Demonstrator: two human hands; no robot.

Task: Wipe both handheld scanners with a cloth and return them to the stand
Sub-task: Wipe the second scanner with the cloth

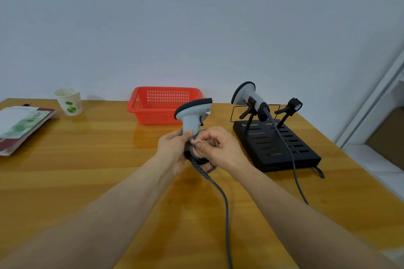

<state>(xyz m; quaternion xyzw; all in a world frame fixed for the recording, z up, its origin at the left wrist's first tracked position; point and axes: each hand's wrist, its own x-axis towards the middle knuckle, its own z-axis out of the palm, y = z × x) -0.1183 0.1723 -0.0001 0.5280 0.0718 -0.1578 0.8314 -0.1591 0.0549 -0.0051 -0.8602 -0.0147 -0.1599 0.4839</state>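
Observation:
My left hand (pixel 172 146) grips the handle of a grey and black handheld scanner (pixel 192 113), held upright above the table's middle. My right hand (pixel 218 146) pinches a checked cloth (pixel 196 135) against the scanner's handle; a cloth end hangs below at the scanner's base. The scanner's grey cable (pixel 220 194) trails toward me. A second scanner (pixel 247 96) sits in the left clip of the black stand (pixel 275 148) on the right. The stand's right clip (pixel 293 106) holds nothing.
A red plastic basket (pixel 164 105) stands behind the held scanner. A paper cup (pixel 68 100) and a stack of booklets (pixel 19 124) lie at the far left. The second scanner's cable (pixel 295 170) runs over the stand toward the table's front. The table edge is at right.

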